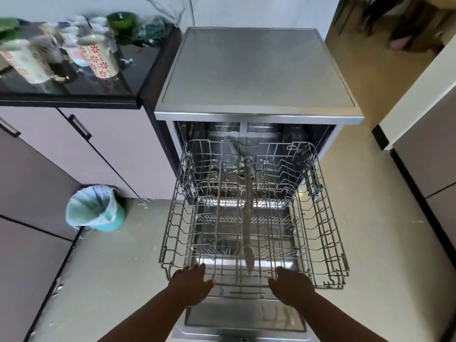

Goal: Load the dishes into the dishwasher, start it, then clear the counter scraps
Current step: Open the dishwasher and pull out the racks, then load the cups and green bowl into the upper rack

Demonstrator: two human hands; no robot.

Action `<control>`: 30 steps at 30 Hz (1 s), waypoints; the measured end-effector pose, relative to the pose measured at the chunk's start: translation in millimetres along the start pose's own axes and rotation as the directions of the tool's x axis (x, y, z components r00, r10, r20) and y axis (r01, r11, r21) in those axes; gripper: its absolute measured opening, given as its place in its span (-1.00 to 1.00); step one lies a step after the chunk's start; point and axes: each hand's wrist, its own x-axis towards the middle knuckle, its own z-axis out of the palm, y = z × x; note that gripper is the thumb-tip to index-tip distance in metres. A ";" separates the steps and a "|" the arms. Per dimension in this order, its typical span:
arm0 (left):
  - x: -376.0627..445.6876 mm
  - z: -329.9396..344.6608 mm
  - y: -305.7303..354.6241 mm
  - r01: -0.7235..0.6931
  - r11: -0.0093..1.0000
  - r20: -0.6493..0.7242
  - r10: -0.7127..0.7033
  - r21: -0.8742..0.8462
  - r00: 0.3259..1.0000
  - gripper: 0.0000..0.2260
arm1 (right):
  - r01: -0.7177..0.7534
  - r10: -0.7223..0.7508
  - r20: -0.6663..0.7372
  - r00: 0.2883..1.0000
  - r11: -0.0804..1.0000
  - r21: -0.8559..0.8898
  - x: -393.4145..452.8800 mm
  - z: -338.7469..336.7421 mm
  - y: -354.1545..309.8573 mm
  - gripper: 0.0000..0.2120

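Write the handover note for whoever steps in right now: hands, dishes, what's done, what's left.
Left hand and right hand: both at the front edge of the upper rack, grip unclear.
Dishwasher: door down, rack pulled out and empty.
Dishes: patterned cups and green bowl sit on the black counter, left.
Done: opened.
Left: load, start, clear scraps into the bin.
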 end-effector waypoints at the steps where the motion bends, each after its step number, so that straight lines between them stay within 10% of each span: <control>1: -1.7 -1.9 -3.3 -0.033 0.999 -0.027 0.034 0.031 0.999 -0.43 | 0.002 -0.003 -0.015 1.000 1.000 -0.018 -0.8 -7.1 -3.6 -0.61; 12: -36.7 -43.3 -57.3 -0.105 0.985 -0.192 0.131 0.140 0.973 -0.42 | 0.107 -0.150 -0.247 0.957 0.978 -0.177 7.5 -16.5 -98.4 -0.48; 30: -93.8 -146.4 -374.9 -0.058 0.996 -0.452 0.085 0.074 0.888 -0.33 | 0.266 -0.320 -0.332 0.887 0.943 -0.200 -8.6 -54.6 -491.5 -0.27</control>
